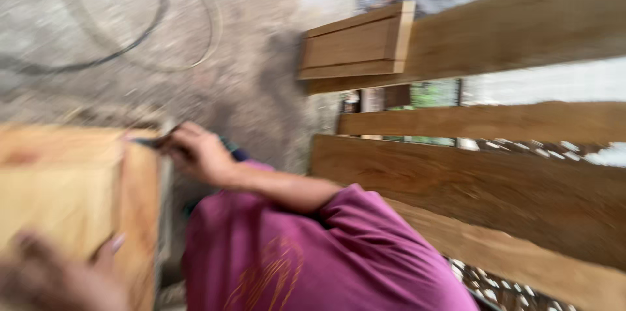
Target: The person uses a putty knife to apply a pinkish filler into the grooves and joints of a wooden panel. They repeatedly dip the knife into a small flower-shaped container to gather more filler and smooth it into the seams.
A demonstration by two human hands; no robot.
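While the left hand (52, 278) lies flat, gripping nothing, on the wooden block (65, 187), it looks stiff, heavy, best clasped by its edges.

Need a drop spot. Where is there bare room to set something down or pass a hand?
Bare ground lies between the pale wooden block and the stacked planks, bordered above by looping cables. Crowded: the block's edge, where a co-worker's hand holds a dark, blurred tool, and the hand resting on it.

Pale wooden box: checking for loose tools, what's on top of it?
A blurred hand rests on the box; a magenta-sleeved person's hand holds a dark tool at its edge. Wood under both hands is hidden.
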